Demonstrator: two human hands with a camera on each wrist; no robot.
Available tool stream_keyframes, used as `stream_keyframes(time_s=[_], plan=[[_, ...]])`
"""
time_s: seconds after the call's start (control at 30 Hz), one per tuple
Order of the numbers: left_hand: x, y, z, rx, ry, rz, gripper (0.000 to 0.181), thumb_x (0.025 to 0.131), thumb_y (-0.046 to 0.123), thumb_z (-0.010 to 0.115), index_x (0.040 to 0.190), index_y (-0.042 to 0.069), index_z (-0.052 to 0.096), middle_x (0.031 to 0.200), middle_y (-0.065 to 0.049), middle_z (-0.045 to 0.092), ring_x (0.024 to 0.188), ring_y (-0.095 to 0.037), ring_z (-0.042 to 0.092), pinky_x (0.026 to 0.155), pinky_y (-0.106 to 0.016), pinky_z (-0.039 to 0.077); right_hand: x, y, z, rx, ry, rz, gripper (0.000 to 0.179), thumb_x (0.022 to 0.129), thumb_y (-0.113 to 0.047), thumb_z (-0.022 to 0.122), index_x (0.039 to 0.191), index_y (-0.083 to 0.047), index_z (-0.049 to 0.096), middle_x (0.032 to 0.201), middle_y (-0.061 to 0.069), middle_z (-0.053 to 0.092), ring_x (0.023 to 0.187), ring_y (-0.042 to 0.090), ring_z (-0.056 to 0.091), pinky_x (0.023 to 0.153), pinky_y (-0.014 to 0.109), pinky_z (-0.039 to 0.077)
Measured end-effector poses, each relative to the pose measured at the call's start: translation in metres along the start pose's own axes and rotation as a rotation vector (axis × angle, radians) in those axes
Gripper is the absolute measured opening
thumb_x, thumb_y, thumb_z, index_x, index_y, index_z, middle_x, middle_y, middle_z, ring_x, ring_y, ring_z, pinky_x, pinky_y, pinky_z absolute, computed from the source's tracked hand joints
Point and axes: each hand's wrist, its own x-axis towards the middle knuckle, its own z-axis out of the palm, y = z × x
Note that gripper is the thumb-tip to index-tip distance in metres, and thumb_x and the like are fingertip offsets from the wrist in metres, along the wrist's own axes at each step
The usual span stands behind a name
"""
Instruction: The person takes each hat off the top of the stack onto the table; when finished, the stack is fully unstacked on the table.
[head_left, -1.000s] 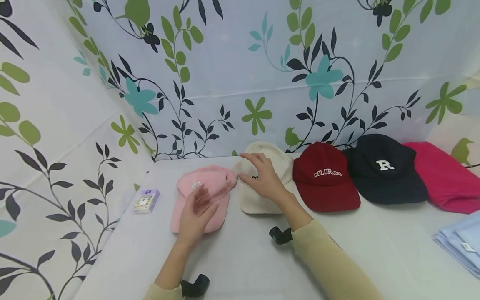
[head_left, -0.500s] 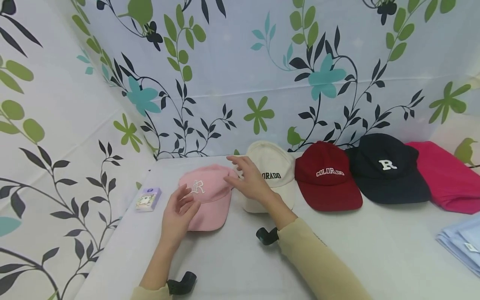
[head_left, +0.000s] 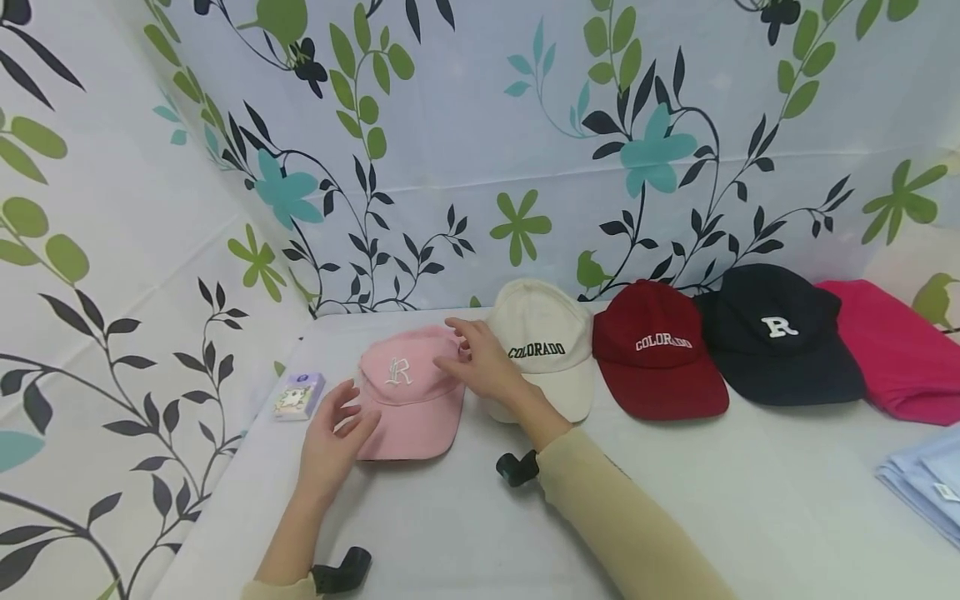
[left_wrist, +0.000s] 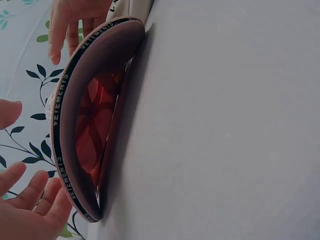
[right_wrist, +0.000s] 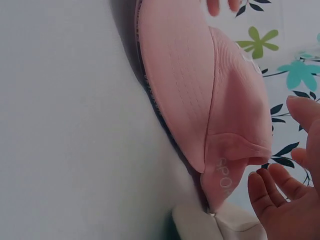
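A pink cap with a white R on its front lies on the white table, brim toward me. My left hand hovers by the cap's left side, fingers apart and slightly bent. At its right side is my right hand, which partly covers the cap's edge in the head view. The right wrist view shows the right hand's fingertips close to the back of the cap; whether they touch is unclear. In the left wrist view, the brim's rim carries VETEMENTS lettering. Neither hand holds anything.
A row of caps continues rightward: cream, dark red and black. Beyond them lies a bright pink cloth item, with folded light blue fabric nearer. A small purple box stands left. Patterned curtain hangs behind.
Both hands have shifted left over the table. The left hand has come off the front of the pink cap to its left side; the right has moved from the cream cap toward the pink one.
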Motion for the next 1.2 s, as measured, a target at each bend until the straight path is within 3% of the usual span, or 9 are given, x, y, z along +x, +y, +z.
stream_keyframes(time_s=[0.1, 0.3, 0.53, 0.73, 1.0, 1.2], plan=[[-0.002, -0.002, -0.008, 0.069, -0.025, -0.062, 0.069, 0.097, 0.025, 0.07, 0.153, 0.005, 0.036, 0.151, -0.017, 0.042, 0.131, -0.03, 0.046, 0.107, -0.038, 0.042, 0.002, 0.002, 0.003, 0.015, -0.011, 0.048, 0.065, 0.095, -0.028, 0.071, 0.151, -0.007, 0.044, 0.133, 0.015, 0.05, 0.113, 0.026, 0.054, 0.095, 0.036, 0.049], [-0.005, -0.006, -0.023, 0.147, -0.057, -0.153, 0.071, 0.098, 0.033, 0.068, 0.154, 0.006, 0.035, 0.154, -0.017, 0.039, 0.132, -0.031, 0.046, 0.097, -0.027, 0.045, 0.008, 0.008, 0.01, 0.016, -0.037, 0.114, 0.063, 0.096, -0.032, 0.067, 0.15, -0.007, 0.045, 0.131, 0.014, 0.056, 0.116, 0.023, 0.055, 0.098, 0.035, 0.047], [-0.011, -0.009, -0.03, 0.166, -0.093, -0.234, 0.079, 0.097, 0.04, 0.069, 0.156, 0.004, 0.03, 0.155, -0.021, 0.035, 0.135, -0.037, 0.044, 0.104, -0.05, 0.045, 0.011, 0.012, 0.016, 0.033, -0.049, 0.173, 0.064, 0.098, -0.036, 0.065, 0.15, -0.003, 0.044, 0.138, 0.015, 0.056, 0.124, 0.023, 0.055, 0.104, 0.034, 0.045], [-0.014, -0.011, -0.031, 0.178, -0.104, -0.27, 0.084, 0.095, 0.042, 0.071, 0.156, 0.003, 0.029, 0.155, -0.025, 0.035, 0.135, -0.04, 0.043, 0.105, -0.054, 0.043, 0.014, 0.015, 0.018, -0.002, -0.055, 0.167, 0.063, 0.099, -0.039, 0.062, 0.145, 0.002, 0.048, 0.137, 0.017, 0.058, 0.123, 0.024, 0.055, 0.106, 0.036, 0.043], [-0.016, -0.015, -0.027, 0.135, -0.111, -0.276, 0.087, 0.092, 0.037, 0.075, 0.156, 0.003, 0.028, 0.154, -0.025, 0.034, 0.136, -0.04, 0.043, 0.107, -0.055, 0.04, 0.014, 0.015, 0.018, 0.065, -0.032, 0.205, 0.047, 0.098, -0.038, 0.063, 0.126, 0.001, 0.06, 0.107, 0.01, 0.063, 0.094, 0.021, 0.058, 0.083, 0.031, 0.051], [-0.017, -0.015, -0.026, 0.126, -0.098, -0.268, 0.085, 0.091, 0.031, 0.076, 0.156, 0.003, 0.029, 0.155, -0.024, 0.034, 0.136, -0.039, 0.044, 0.107, -0.053, 0.042, 0.015, 0.012, 0.017, 0.099, -0.026, 0.222, 0.055, 0.097, -0.039, 0.065, 0.133, 0.002, 0.057, 0.113, 0.011, 0.063, 0.098, 0.02, 0.059, 0.084, 0.03, 0.052]])
